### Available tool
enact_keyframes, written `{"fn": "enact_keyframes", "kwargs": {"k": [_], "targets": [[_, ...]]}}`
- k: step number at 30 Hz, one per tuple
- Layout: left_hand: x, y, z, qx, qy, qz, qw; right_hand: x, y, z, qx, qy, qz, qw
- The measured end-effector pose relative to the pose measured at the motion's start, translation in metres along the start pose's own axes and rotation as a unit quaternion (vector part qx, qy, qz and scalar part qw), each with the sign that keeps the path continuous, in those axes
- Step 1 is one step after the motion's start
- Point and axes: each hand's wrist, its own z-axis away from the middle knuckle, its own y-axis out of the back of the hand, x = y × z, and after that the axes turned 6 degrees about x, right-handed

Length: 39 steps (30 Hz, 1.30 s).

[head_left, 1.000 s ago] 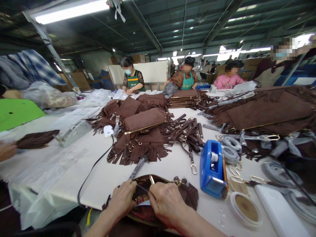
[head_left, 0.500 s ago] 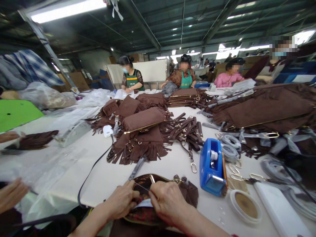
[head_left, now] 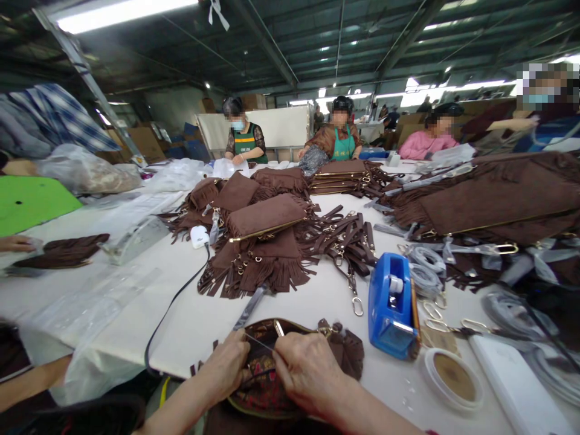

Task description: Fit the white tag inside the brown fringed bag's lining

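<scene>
An open brown bag [head_left: 267,403] with a patterned lining lies at the table's near edge, its mouth facing up. Over the left side of that mouth, my left hand [head_left: 226,362] is closed in a pinch. My right hand [head_left: 308,362] is closed over the bag's right side. A thin, pale thread [head_left: 259,342] runs taut between the two hands. Above my right knuckles sticks out a slim, shiny metal piece [head_left: 278,328]; whether the hand grips it cannot be made out. Fingers hide part of the lining.
Brown fringed bags [head_left: 267,217] pile up ahead, with straps [head_left: 348,238] beside them. On my right stand a blue tape dispenser [head_left: 392,308] and a round container [head_left: 453,377]. A black cable [head_left: 174,302] crosses the table. Co-workers sit opposite; another person's arm [head_left: 36,380] is at left.
A white slip inside the bag has gone out of sight, and more lining shows. My hands stay nearly in place. At left, the other person's hand has moved down and away.
</scene>
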Motion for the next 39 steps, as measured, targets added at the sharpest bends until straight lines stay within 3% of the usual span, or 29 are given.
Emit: {"fn": "enact_keyframes", "kwargs": {"k": [12,19,26,39], "targets": [[0.016,-0.011,0.007,0.018,-0.001,-0.088,0.996,0.0,0.002,-0.001,-0.003,0.009,0.005,1.0],[-0.006,-0.006,0.012,0.018,-0.039,0.014,0.999,-0.006,0.014,-0.01,-0.052,0.013,0.026,0.998],[-0.019,-0.013,0.009,0.049,-0.016,0.107,0.993,-0.014,0.023,-0.025,-0.164,0.041,0.062,0.984],[-0.008,-0.01,0.01,0.036,0.016,0.109,0.993,-0.011,0.026,-0.028,-0.157,0.043,0.075,0.984]]}}
